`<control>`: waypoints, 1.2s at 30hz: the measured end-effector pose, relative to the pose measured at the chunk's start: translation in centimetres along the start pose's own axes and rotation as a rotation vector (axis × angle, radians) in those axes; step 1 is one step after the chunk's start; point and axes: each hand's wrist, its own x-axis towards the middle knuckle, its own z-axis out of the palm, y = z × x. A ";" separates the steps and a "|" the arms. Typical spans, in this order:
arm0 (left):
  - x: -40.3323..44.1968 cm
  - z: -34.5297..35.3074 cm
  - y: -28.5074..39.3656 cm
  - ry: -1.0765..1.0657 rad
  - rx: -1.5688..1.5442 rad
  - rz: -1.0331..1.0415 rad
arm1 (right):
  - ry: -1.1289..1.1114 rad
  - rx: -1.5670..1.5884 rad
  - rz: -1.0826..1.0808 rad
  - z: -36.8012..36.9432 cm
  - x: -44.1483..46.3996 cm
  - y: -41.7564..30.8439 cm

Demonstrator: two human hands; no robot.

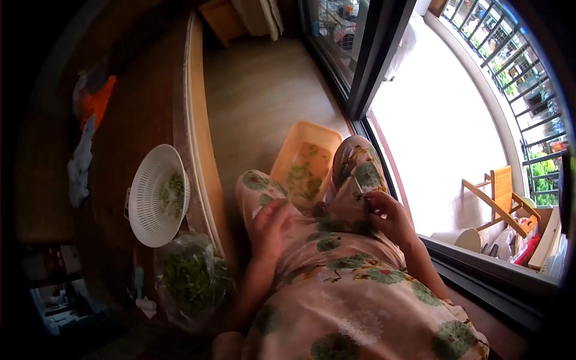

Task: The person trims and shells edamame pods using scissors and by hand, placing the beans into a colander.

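My left hand (271,225) is above my left thigh, blurred, its fingers drawn together near a small bit of green. My right hand (387,215) rests over my right thigh, its fingers closed on a thin, pale, stick-like tool (359,183) that points up. Between my knees stands a yellow plastic basin (292,143) with green pieces lying in it. On the wooden surface to the left is a white colander (144,198) holding a few green pieces. A clear plastic bag (191,282) full of green vegetables sits just below it.
An orange item (98,103) and a greyish cloth or bag (79,165) lie at the far left. A green-handled object (139,282) is beside the plastic bag. At the right, a dark sliding-door frame (372,66) borders a bright balcony with a folded wooden chair (503,195).
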 end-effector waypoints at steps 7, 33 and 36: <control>-0.3 0.4 0.3 -0.018 0.043 0.000 | -0.490 0.585 0.024 3.9 2.9 -2.4; -4.4 4.7 0.5 -0.153 -0.021 0.183 | -0.392 0.188 -0.224 4.2 0.0 -2.4; -5.5 4.5 0.4 -0.193 -0.039 0.208 | -0.453 0.250 -0.265 4.0 -0.4 -3.0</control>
